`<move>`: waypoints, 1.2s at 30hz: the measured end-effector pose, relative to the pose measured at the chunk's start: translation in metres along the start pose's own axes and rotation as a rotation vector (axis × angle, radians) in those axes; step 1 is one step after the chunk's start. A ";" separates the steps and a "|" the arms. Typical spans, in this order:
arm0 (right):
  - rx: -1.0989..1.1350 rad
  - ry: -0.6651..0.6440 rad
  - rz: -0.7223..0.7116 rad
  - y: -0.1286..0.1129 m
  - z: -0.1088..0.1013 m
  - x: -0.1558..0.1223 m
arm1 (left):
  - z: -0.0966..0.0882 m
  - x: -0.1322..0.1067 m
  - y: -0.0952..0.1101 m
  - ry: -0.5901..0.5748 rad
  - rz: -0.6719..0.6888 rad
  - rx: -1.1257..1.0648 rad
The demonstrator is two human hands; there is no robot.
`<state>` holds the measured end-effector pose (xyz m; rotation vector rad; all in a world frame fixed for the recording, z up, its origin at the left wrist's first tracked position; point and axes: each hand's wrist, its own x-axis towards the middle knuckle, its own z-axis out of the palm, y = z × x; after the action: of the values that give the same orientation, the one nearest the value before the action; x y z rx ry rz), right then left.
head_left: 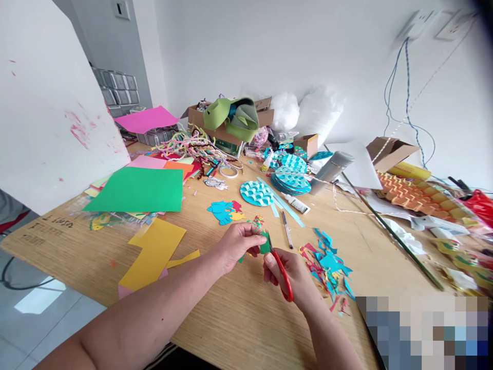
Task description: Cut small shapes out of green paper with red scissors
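Between thumb and fingers, my left hand (242, 245) pinches a small piece of green paper (265, 245). My right hand (287, 267) is closed around red-handled scissors (284, 272), whose blades touch the right side of the green piece. Just beyond my hands lie blue paper fish cutouts (221, 212), with yellow and red cutouts beside them. A pen (287, 229) rests to the right of the green piece. Blue, red and yellow paper scraps (331, 259) are piled to the right of my right hand.
Green sheets (142, 190) and yellow paper (154, 252) lie on the left. Blue wave-patterned discs (257, 193), a glue bottle (296, 203) and a grey cylinder (333, 169) stand or lie farther back. A long green stick (393, 231) crosses the right side.
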<state>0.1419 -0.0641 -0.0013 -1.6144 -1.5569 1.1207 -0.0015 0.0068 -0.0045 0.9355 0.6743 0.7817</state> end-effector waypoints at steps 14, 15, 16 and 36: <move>0.005 0.025 0.034 0.000 0.000 0.000 | 0.000 -0.001 0.001 0.002 0.001 0.003; 0.003 0.027 0.037 0.000 0.000 0.000 | 0.000 -0.001 0.001 0.002 0.000 0.004; 0.001 0.028 0.041 0.000 0.000 0.000 | 0.000 -0.001 0.001 0.002 -0.001 0.005; -0.021 0.012 0.051 0.002 -0.003 0.002 | 0.000 0.000 0.002 0.015 -0.006 0.024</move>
<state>0.1453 -0.0625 -0.0024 -1.6806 -1.5328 1.1233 -0.0025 0.0074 -0.0028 0.9500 0.7010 0.7773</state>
